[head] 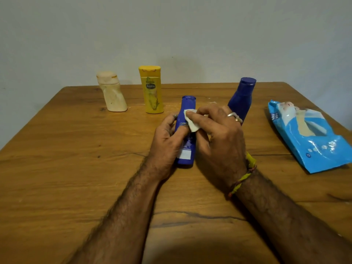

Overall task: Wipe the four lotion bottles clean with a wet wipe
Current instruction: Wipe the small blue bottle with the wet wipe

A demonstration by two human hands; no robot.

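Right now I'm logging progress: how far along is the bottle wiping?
Done: can't tell. In hand: the left hand grips the small blue bottle while the right hand presses a wet wipe on it. Apparently left: cream bottle, yellow bottle, tall blue bottle, standing untouched.

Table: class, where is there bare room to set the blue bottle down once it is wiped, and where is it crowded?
Bare wood lies left of the left hand, in front of the cream bottle and yellow bottle, and between the right hand and the wipes packet. It is crowded around the held blue bottle, wet wipe and taller blue bottle.
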